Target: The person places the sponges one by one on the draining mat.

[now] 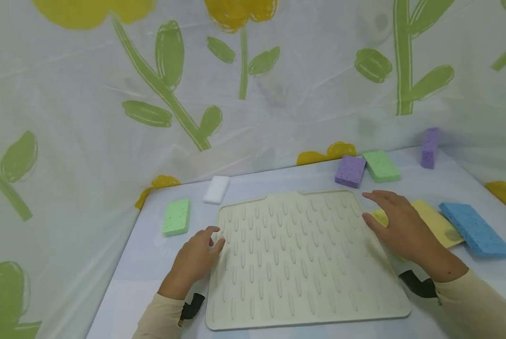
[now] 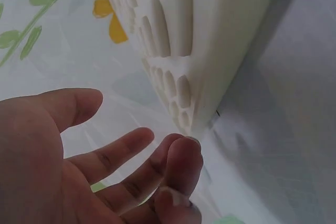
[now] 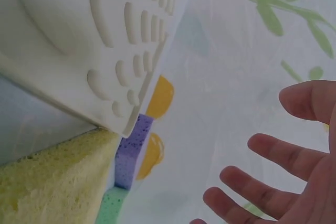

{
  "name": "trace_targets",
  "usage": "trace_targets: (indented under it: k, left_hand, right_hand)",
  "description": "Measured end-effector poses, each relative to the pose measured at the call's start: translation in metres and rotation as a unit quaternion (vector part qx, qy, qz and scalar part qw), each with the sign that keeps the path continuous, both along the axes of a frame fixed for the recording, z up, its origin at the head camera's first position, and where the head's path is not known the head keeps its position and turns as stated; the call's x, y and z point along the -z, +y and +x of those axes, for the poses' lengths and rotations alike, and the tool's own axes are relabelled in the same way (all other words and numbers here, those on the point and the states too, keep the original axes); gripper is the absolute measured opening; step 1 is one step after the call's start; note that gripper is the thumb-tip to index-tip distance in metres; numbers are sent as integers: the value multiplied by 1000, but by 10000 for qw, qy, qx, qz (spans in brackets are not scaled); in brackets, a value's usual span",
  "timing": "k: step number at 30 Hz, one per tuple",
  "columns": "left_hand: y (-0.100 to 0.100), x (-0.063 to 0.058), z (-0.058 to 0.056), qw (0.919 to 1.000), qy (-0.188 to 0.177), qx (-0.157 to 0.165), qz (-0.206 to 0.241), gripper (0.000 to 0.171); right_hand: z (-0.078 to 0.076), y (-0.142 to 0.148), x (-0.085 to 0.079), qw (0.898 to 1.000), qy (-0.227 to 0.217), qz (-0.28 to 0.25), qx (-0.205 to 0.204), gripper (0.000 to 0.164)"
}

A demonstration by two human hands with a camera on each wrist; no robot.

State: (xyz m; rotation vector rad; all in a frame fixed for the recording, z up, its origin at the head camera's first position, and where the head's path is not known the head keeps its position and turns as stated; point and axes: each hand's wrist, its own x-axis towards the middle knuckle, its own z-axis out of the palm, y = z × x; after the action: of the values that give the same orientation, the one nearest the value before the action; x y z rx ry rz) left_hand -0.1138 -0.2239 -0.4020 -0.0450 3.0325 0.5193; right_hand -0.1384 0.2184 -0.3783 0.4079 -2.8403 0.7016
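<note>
A cream ridged drying mat (image 1: pixel 287 263) lies flat on the table between both hands. At its left edge, my left hand (image 1: pixel 195 259) has loosely bent fingers and holds nothing; in the left wrist view, the fingertips (image 2: pixel 184 161) are close to the mat (image 2: pixel 210 40), and I cannot tell whether they touch it. Above the mat's right edge my right hand (image 1: pixel 399 228) is spread, thumb and fingers apart, with nothing between them. Partly hidden behind that hand is a yellow sponge (image 1: pixel 437 223). The right wrist view shows bare fingers (image 3: pixel 262 192) apart from the mat (image 3: pixel 68 61).
A green sponge (image 1: pixel 176 216) and a white sponge (image 1: pixel 216 189) lie beyond the mat's left side. At the back right are a purple sponge (image 1: pixel 350 171), another green sponge (image 1: pixel 382 166) and an upright purple sponge (image 1: pixel 429 148). A blue sponge (image 1: pixel 475 230) overlaps the yellow one. Flowered sheeting (image 1: pixel 278 117) hangs behind.
</note>
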Motion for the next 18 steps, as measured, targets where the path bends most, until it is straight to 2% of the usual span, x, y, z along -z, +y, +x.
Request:
trace_targets:
  k: [5, 12, 18]
  left_hand:
    - [-1, 4, -1, 9997, -168, -57, 177, 52]
    - [-7, 10, -4, 9983, -373, -84, 444, 59]
    - [-14, 20, -9, 9910, -693, -77, 1142, 62]
  right_hand:
    - [0, 4, 0, 9997, 235, 38, -1, 52]
    - [-2, 13, -3, 9996, 281, 78, 23, 53]
    - [0, 22, -1, 9996, 249, 112, 68, 52]
